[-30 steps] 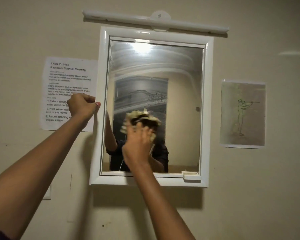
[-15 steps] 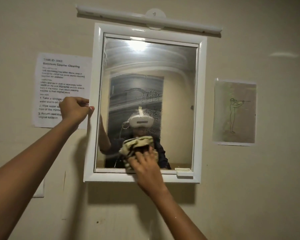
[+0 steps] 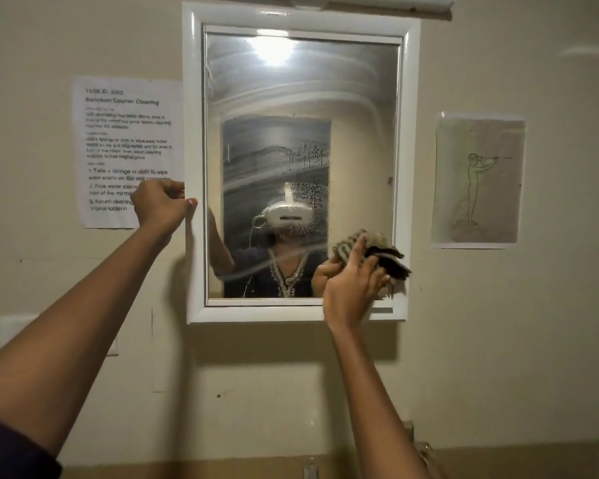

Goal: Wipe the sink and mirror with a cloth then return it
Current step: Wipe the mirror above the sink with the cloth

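A white-framed mirror [image 3: 192,140] hangs on the beige wall, its glass streaked with wipe marks and water drops near the middle. My right hand [image 3: 351,288] presses a crumpled olive and dark cloth [image 3: 377,248] against the glass at the lower right corner. My left hand [image 3: 161,205] is closed on the left edge of the mirror frame, fingers curled around it. The sink is out of view; only a tap top [image 3: 310,470] shows at the bottom edge.
A printed task sheet [image 3: 127,133] is taped left of the mirror, a drawing of a figure [image 3: 478,179] to the right. A tube light [image 3: 377,3] runs above the frame. A white wall switch plate [image 3: 14,330] sits lower left.
My right hand with the cloth went from mid-glass down to the bottom edge, then right to the lower right corner. My left hand stayed on the frame. The view tilted down.
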`<state>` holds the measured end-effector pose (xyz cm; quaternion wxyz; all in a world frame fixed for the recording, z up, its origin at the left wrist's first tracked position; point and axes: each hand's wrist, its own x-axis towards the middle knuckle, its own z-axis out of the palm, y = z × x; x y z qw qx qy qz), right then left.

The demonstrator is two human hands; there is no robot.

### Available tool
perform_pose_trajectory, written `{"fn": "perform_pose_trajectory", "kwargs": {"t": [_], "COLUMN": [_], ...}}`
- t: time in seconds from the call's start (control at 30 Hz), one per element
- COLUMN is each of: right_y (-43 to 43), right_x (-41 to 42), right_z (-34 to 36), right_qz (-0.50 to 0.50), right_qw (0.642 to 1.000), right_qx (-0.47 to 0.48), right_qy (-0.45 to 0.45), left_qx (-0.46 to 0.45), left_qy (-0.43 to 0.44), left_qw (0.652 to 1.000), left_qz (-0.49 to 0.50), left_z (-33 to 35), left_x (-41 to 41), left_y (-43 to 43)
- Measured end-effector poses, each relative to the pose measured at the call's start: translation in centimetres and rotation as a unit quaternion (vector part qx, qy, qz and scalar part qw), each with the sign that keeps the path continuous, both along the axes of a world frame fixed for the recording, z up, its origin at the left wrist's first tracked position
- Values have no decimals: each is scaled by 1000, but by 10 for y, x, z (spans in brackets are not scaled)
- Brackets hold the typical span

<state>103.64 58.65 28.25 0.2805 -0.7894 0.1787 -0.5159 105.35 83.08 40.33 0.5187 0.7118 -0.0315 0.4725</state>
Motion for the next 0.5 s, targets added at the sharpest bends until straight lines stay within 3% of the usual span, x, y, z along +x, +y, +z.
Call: {"fn": "perform_pose_trajectory", "kwargs": {"t": [0.13,0.27,0.37,0.5], "right_y": [75,124,103,35], "right_x": [5,3,-4,-11], "right_z": [1,-28,-53,-62], "right_qz": [136,220,204,174], "right_qw": [970,855,820,834], "right_qx": [-198,-456,-519,-508], "right_qy": [33,113,131,129], "left_qx": [8,10,18,11], "left_qy": [4,16,22,19], "left_qw": [1000,1000,999,1000], "left_qz": [-7,-12,-17,-16], "left_z": [-6,-9,-13,-17], "left_x": [4,4,3,3], "left_y": [1,5,7,3]}}
